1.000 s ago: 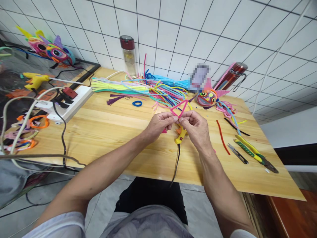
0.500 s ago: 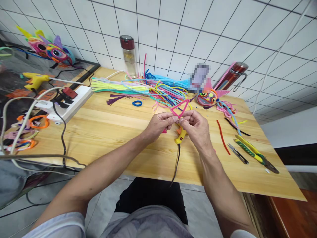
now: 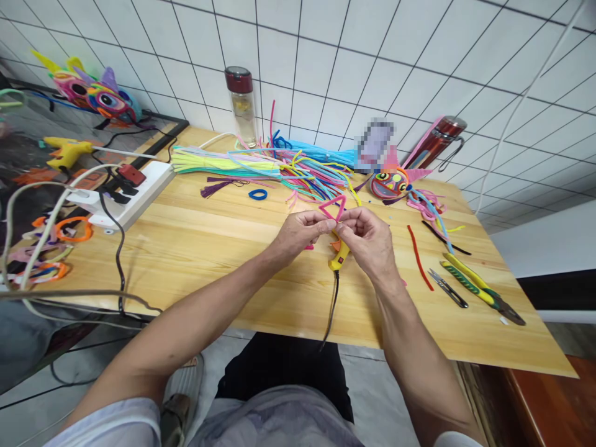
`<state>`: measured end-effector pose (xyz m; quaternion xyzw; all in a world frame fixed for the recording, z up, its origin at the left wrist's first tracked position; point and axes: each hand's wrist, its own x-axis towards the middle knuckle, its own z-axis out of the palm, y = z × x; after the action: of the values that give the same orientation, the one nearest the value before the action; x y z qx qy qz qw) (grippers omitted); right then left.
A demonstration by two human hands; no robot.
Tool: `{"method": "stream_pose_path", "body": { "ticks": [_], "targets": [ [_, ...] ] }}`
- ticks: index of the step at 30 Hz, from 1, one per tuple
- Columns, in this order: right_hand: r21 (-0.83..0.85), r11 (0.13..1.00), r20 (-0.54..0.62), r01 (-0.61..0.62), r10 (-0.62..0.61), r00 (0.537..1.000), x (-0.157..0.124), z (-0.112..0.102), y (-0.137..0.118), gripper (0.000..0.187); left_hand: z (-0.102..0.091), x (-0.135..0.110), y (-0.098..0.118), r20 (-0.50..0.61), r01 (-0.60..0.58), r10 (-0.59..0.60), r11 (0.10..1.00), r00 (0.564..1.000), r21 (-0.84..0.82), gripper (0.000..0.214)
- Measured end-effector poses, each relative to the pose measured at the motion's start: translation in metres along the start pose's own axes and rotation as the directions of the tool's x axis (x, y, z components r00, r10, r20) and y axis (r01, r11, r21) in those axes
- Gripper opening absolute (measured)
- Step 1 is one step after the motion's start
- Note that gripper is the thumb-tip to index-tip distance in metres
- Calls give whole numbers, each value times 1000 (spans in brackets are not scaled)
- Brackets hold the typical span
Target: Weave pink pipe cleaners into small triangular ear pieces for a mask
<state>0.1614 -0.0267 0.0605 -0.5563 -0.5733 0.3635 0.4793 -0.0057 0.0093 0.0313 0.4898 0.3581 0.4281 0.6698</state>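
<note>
Between my two hands is a pink pipe cleaner [image 3: 333, 202] bent into a triangle, one corner pointing down at my fingertips. My left hand [image 3: 302, 234] pinches that corner from the left, thumb on top. From the other side my right hand [image 3: 365, 239] pinches it as well, so both hands are closed on it. Beneath them on the table lies a yellow glue gun [image 3: 341, 254], its front part hidden by my hands. A bit of pink shows under my left fingers. Behind the triangle spreads a heap of coloured pipe cleaners [image 3: 261, 162].
To the right lie a red pipe cleaner [image 3: 419, 257], thread snips [image 3: 447, 288] and yellow-green pliers [image 3: 482, 288]. A colourful mask-like figure [image 3: 391, 184] stands behind. On the left are a white power strip [image 3: 139, 197], loose cables and another glue gun [image 3: 67, 152]. A glass bottle [image 3: 242, 107] stands by the wall.
The pink triangle has tilted in my fingers and its upper side now sits lower and looks flatter. Both hands stay in nearly the same place. A shoe has come into view at the lower left.
</note>
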Motion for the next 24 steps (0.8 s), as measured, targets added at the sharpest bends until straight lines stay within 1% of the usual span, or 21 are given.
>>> {"method": "stream_pose_path", "body": {
  "ticks": [6,12,20,24],
  "targets": [
    [4,1000,7,-13,13,1000,0,1,-1,20,1,-1,0,14,-13,14,1000,1000,-19,52],
    [16,999,2,-28,28,1000,0,1,-2,16,1,-2,2,0,-23,23,1000,1000,-7,46],
    [23,999,33,-36,36,999,1,0,-1,14,2,-3,3,-13,-14,14,1000,1000,-4,42],
    [-9,1000,25,-27,28,999,1,-1,0,13,2,-3,2,-3,-19,19,1000,1000,0,41]
  ]
}}
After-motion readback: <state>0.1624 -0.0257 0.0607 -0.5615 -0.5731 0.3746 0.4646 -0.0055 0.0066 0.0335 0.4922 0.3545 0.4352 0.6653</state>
